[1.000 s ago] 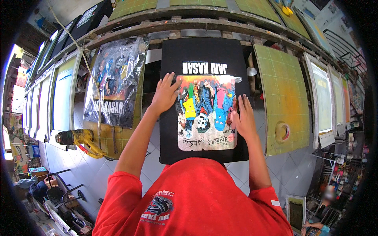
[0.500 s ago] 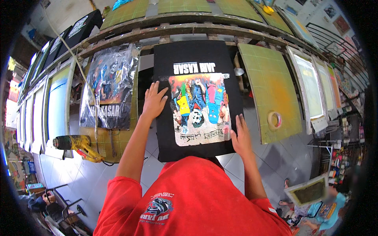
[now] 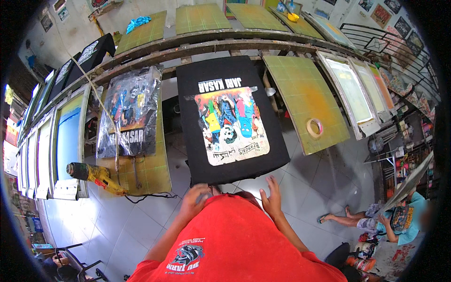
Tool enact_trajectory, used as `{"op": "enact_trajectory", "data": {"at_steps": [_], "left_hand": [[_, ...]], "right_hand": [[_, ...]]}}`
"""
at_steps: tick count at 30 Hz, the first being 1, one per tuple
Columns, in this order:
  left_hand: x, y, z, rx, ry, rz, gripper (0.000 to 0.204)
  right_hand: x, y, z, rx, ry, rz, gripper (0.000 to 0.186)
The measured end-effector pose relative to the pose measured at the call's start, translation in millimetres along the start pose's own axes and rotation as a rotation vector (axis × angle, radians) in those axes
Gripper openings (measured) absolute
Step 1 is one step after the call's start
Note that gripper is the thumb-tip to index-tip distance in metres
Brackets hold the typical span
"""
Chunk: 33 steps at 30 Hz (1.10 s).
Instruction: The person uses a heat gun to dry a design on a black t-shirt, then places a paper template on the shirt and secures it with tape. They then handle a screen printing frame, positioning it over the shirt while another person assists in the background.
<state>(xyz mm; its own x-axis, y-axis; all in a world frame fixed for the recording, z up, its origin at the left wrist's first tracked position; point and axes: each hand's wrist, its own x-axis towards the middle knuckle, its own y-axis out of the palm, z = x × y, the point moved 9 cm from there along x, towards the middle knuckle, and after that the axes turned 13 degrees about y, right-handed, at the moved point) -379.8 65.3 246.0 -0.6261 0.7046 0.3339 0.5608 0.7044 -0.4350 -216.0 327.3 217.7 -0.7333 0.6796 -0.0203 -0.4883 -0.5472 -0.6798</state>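
A black T-shirt [image 3: 185,141] is stretched over a board in front of me, with a colourful printed picture [image 3: 230,124] and white lettering, upside down from my side. Beyond its near left corner, close to my body, is my left hand [image 3: 195,199]; it is smeared by motion, with fingers and thumb apart and nothing seen in them. My right hand [image 3: 271,195] hovers off the near edge, right of the middle, fingers raised and spread, holding nothing. Both hands are clear of the fabric.
To the left, a plastic-wrapped black shirt [image 3: 127,117] lies on a board, with a yellow heat gun [image 3: 96,177] and its cord nearby. A tape roll [image 3: 314,128] rests on the right-hand board [image 3: 307,94]. Framed screens [image 3: 70,136] stand leftward. Another person [image 3: 399,218] holds a frame at lower right.
Both hands have left the shirt and drawn back toward my body. The view has shifted, and the person at lower right has raised the frame.
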Motion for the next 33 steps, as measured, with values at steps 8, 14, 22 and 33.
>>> {"op": "enact_trajectory", "data": {"at_steps": [8,14,22,33], "left_hand": [[-324.6,20.4,167.0,0.277,-0.663,0.326,0.035],[-531.0,24.6,221.8,0.292,-0.6,0.907,0.046],[-474.4,-21.4,210.1,0.241,-0.575,0.577,0.042],[-455.5,-109.5,141.4,0.254,-0.544,0.233,0.038]], "right_hand": [[-36.2,38.8,19.3,-0.01,-0.092,0.303,0.044],[-158.2,54.9,-81.9,-0.147,0.082,0.323,0.045],[-489.9,83.9,-331.0,-0.385,0.762,0.548,0.049],[-211.9,12.6,-169.0,-0.071,0.466,-0.204,0.038]]}}
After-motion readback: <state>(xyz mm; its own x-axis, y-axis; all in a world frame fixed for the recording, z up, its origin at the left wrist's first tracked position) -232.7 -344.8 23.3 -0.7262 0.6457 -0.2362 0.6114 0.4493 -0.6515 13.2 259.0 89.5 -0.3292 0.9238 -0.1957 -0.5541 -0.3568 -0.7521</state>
